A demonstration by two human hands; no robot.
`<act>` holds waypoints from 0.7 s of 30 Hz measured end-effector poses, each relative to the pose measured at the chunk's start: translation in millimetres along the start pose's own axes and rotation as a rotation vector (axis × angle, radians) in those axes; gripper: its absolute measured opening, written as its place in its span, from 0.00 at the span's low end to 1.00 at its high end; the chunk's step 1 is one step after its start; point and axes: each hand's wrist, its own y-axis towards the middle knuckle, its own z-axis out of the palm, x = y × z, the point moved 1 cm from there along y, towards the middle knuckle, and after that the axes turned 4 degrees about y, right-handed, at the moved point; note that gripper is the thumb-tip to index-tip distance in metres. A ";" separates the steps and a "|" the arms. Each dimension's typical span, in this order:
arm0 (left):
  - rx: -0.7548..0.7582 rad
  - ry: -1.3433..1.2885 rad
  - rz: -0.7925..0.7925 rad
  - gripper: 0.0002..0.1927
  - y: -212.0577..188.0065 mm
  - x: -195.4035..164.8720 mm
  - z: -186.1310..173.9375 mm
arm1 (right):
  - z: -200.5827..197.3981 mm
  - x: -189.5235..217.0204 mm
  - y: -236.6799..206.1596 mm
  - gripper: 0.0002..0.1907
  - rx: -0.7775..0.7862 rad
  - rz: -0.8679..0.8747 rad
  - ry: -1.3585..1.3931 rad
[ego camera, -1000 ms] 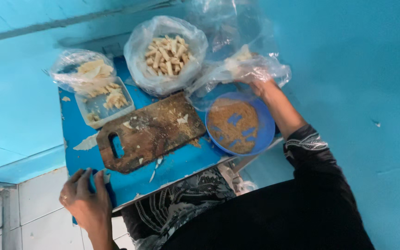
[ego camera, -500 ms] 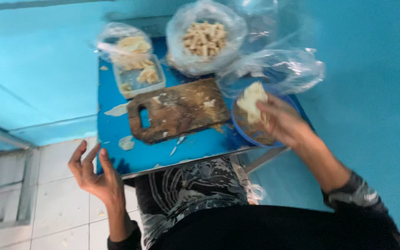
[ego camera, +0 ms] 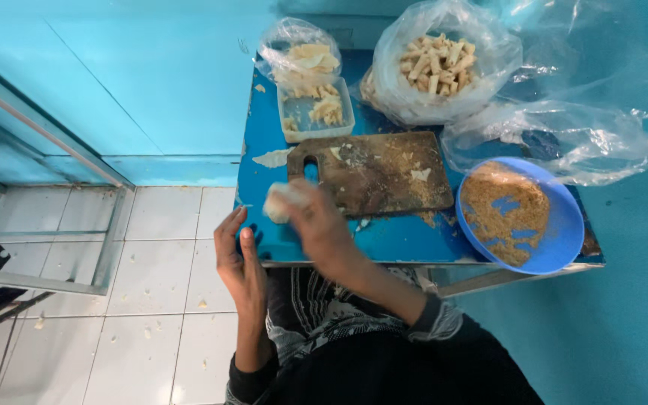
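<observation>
Head view, near to far. Left hand (ego camera: 240, 259): open, fingers straight and together, palm turned toward the right hand, holding nothing; it hangs at the near left edge of the table (ego camera: 384, 244), over the tiled floor (ego camera: 151, 285). Right hand (ego camera: 316, 225): blurred, fingers curled around a pale lump (ego camera: 280, 202) that shows at its left side; the grip itself cannot be made out sharply. The lump lies above the table's near left corner, just beside the handle end of the board (ego camera: 376, 174).

Board: dark wood, crumb-strewn, lying flat at mid-table. To its right, a blue bowl (ego camera: 560, 225) with brown crumbs (ego camera: 500, 210), overhanging the near right edge. Behind the bowl, an empty-looking clear bag (ego camera: 564, 139). Beyond the board, a clear tub (ego camera: 315, 114) with pale pieces; behind it, a small bag (ego camera: 298, 56) of pale scraps. Far right, a large bag (ego camera: 444, 67) of pale sticks. A pale scrap (ego camera: 271, 157) lies left of the board.
</observation>
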 end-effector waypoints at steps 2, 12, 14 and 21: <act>-0.002 0.145 0.108 0.18 12.4 1.6 7.0 | 14.0 9.7 8.2 0.33 0.127 -0.054 -0.116; 0.168 0.645 0.332 0.28 64.5 -11.8 54.9 | -44.5 -49.6 37.5 0.37 0.199 -0.038 0.040; 0.217 0.772 0.400 0.27 72.2 -12.3 65.7 | -62.9 -61.2 36.3 0.34 0.123 -0.029 0.078; 0.290 0.923 0.370 0.20 97.4 -13.2 110.6 | -125.1 -120.0 55.0 0.16 0.008 -0.035 -0.029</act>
